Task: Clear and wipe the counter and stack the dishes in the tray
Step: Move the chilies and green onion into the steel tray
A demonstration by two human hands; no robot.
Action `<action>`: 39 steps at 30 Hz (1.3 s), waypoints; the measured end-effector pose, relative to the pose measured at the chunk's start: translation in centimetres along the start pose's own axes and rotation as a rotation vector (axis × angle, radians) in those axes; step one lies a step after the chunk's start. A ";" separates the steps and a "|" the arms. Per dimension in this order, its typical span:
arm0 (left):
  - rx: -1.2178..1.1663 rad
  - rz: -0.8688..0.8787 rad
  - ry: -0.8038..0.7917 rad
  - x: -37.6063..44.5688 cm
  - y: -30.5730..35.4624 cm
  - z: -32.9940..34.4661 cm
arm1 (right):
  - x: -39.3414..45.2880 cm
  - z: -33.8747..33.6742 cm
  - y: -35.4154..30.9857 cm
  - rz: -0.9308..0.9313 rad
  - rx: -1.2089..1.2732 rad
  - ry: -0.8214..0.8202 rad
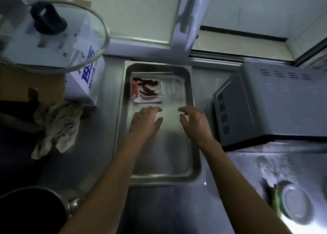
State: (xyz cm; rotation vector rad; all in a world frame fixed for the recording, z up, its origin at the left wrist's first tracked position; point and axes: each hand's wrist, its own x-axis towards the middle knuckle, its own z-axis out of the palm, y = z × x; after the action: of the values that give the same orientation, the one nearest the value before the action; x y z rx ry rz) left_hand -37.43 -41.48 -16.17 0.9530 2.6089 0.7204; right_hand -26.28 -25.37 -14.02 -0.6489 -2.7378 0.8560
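The steel bench (pixel 99 145) runs the full width of the view, ending at the tiled wall behind. On its right side a grey microwave (pixel 270 106) sits at an angle, its vented near corner just beside the tray's right rim, so room on that side is tight. In front of the microwave a sink (pixel 286 189) drops away, with a round drain strainer in it and green scraps beside that.

The metal tray (pixel 190 141) lies lengthwise in the middle of the bench, its far rim close to the wall and its near rim well back from the bench's front edge. Most of its floor is bare.

At far left a glass lid (pixel 53 37) with a dark knob rests on a white box printed in blue (pixel 85 85). A crumpled grey cloth (pixel 56 127) lies on the bench left of the tray, apart from its rim.

In the tray's far end sits a clear shallow dish (pixel 168 85), and inside it a small white plate holding dried red chillies (pixel 146 87).

Both hands hover over the tray's middle, just short of the dish. The left hand (pixel 145 122) is spread, fingers loosely curved, holding nothing. The right hand (pixel 194 122) is likewise spread, with fingers bent and thumb apart, holding nothing.
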 end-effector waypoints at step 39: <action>0.099 0.716 -0.244 -27.5 35.3 18.0 | -49.3 -20.9 21.9 0.554 0.010 0.352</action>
State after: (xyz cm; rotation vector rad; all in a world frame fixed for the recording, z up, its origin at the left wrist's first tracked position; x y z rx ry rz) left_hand 9.01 -29.84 -10.09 1.9065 2.0826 0.5677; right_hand 31.50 -21.89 -12.60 -1.4420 -2.2585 0.7588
